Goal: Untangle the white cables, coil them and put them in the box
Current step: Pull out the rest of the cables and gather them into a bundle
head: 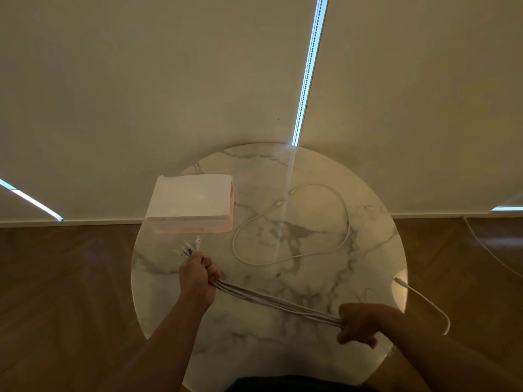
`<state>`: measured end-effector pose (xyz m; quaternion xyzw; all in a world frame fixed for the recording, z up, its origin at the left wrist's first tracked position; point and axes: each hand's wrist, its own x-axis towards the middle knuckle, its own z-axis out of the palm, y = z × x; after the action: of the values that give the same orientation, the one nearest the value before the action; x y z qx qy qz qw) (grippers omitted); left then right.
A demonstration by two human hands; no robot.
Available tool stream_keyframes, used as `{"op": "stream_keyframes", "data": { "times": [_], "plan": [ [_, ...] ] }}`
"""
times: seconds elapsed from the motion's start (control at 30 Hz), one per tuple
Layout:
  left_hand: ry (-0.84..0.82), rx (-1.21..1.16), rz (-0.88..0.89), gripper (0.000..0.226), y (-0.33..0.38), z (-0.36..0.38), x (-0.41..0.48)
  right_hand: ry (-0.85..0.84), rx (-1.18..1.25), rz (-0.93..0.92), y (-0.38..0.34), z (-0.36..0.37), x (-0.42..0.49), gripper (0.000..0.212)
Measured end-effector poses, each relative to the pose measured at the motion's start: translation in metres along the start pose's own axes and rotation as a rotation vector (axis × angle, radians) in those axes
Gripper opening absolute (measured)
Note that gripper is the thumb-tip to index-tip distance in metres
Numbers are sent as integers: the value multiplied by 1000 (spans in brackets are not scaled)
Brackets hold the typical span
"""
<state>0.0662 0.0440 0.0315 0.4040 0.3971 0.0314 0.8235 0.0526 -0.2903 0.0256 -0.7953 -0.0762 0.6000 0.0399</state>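
Observation:
A bundle of several white cables point(277, 304) stretches taut across the round marble table point(283, 165). My left hand point(198, 278) grips one end of the bundle, with the plugs point(190, 246) sticking out past my fist. At the table's near right, my right hand point(360, 323) grips the other end. A single white cable point(294, 222) lies in a loose loop at the middle of the table. The pale pink box point(192, 205) stands at the far left, just beyond the plugs.
Another white cable point(424, 298) hangs off the table's right edge in a loop. A thin cord point(495, 256) runs over the wooden floor at the right. Cream blinds hang behind the table.

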Motion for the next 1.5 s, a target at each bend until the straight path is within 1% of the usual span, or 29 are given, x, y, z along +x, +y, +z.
{"op": "stream_keyframes", "data": {
  "times": [0.1, 0.23, 0.37, 0.47, 0.53, 0.67, 0.73, 0.8, 0.9, 0.93, 1.0, 1.03, 1.13, 1.23, 1.27, 1.33, 1.37, 1.4, 1.5],
  "plan": [
    [-25, 4, -13, 39, -7, 8, -6, -69, -57, 67, 20, -2, -5, 33],
    [-45, -13, -15, 39, -8, 14, -4, -8, -62, 135, 34, -3, -4, 51],
    [-38, -24, 9, 39, -1, 11, 0, 34, -13, 136, 30, -4, -4, 38],
    [-2, -34, 37, 38, 7, 5, 1, 100, -4, 103, 34, -2, 1, 44],
    [6, -38, 41, 38, 9, 1, 3, 110, -17, 90, 37, 2, 0, 46],
    [7, -31, 24, 38, 2, -1, 3, 69, 28, 122, 38, 1, -4, 43],
    [18, -36, 22, 37, 1, -1, 4, 110, 43, 127, 43, -3, -5, 42],
    [33, -47, 27, 37, 4, -2, 5, 138, 1, 123, 51, -4, -4, 44],
    [39, -57, 27, 37, 6, -4, 7, 122, 11, 102, 59, -4, 0, 55],
    [40, -55, 26, 37, 5, -4, 7, 110, 26, 105, 58, -5, -1, 53],
    [43, -50, 26, 37, 1, -4, 7, 42, 42, 122, 56, -11, -8, 39],
    [47, -49, 27, 37, 0, -4, 7, 42, 56, 131, 56, -14, -10, 36],
    [65, -58, 27, 38, 0, -6, 10, 86, -10, 139, 62, -15, -10, 35],
    [76, -61, 27, 38, 2, -7, 10, 0, -1, 165, 69, -10, -6, 36],
    [78, -55, 34, 38, 2, -7, 9, 4, 15, 170, 70, -6, -5, 36],
    [78, -43, 48, 37, 2, -6, 6, 108, -5, 148, 74, -3, 0, 36],
    [74, -41, 51, 37, 2, -6, 5, 166, -36, 135, 76, -1, 4, 41],
    [70, -43, 54, 37, 3, -5, 5, 190, -61, 129, 78, 1, 6, 42],
    [65, -52, 60, 37, 6, -4, 4, 133, -122, 153, 79, -1, 9, 24]
  ]
}}
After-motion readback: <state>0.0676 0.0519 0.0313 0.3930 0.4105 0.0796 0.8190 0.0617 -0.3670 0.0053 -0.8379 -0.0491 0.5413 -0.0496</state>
